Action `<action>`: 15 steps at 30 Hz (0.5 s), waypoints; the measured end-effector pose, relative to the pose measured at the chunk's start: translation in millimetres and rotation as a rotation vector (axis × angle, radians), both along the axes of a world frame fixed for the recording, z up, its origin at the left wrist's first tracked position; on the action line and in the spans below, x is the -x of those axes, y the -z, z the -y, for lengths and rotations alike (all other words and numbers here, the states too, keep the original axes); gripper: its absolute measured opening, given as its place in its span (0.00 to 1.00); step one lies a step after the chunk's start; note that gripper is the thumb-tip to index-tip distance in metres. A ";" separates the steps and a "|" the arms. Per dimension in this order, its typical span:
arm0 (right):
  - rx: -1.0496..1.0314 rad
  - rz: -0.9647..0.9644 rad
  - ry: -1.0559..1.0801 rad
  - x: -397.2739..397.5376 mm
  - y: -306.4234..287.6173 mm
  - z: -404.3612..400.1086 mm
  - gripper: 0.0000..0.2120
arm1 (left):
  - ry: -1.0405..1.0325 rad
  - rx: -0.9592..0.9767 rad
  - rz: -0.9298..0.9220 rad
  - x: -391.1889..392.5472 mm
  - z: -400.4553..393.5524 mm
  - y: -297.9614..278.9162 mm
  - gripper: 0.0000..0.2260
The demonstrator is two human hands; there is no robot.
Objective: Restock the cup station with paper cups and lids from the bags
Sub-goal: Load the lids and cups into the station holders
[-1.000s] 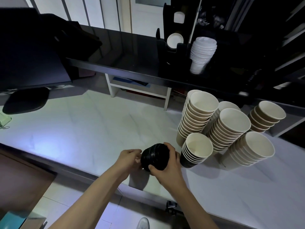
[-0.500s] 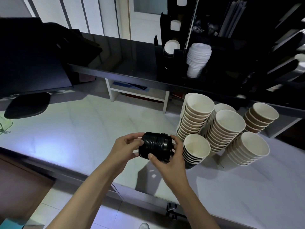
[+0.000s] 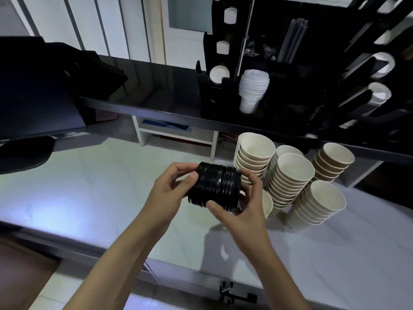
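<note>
Higher off the marble counter (image 3: 93, 186) now, ribbed glossy black lid stack (image 3: 215, 186) between both gripping hands (image 3: 169, 193) (image 3: 245, 211).

Two bare forearms rise from the bottom edge, both in front of the near edge of the white counter (image 3: 89, 198). No sleeve, cuff, watch, band or glove shows anywhere along them: each arm is uncovered from the frame's lower border up to the wrist. The left hand (image 3: 166, 194) and the right hand (image 3: 247, 208), both above the counter, are likewise bare, with no rings on the fingers that show. Their thumbnails are short and unpainted. Nothing worn by the person can be made out; the upper arms and torso lie outside the view.
</note>
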State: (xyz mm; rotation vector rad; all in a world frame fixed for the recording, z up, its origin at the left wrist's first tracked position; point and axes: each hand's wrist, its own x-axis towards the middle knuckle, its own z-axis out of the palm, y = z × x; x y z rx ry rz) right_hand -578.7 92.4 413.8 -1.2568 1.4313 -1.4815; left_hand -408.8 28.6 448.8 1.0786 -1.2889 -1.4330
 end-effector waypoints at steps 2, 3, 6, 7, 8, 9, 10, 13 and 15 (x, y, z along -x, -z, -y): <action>0.017 0.011 0.004 5.0 -6.0 -3.5 0.43 | 0.022 0.042 0.000 5.4 -1.5 -5.6 0.07; 0.025 0.012 0.005 7.0 -8.4 -5.2 0.43 | 0.038 0.043 -0.021 8.6 -2.6 -8.9 0.06; 0.035 0.013 0.003 13.2 -15.4 -11.0 0.42 | 0.103 -0.002 -0.085 18.5 -6.0 -14.9 0.07; 0.036 0.013 0.004 16.4 -18.0 -13.1 0.42 | 0.116 -0.020 -0.101 21.6 -6.6 -15.1 0.06; 0.038 0.012 0.008 20.4 -20.7 -15.4 0.42 | 0.125 -0.033 -0.121 25.2 -6.9 -14.8 0.06; 0.041 0.010 0.013 25.1 -23.8 -17.6 0.42 | 0.132 -0.039 -0.134 28.6 -7.1 -14.7 0.08; 0.044 0.007 0.017 30.4 -26.6 -20.1 0.42 | 0.144 -0.041 -0.144 32.9 -7.2 -15.2 0.13; 0.051 0.004 0.040 47.5 -34.1 -27.1 0.42 | 0.223 -0.010 -0.138 47.3 -8.6 -17.3 0.25; 0.050 0.000 0.053 58.8 -38.7 -32.3 0.43 | 0.286 0.011 -0.120 57.1 -9.2 -19.2 0.26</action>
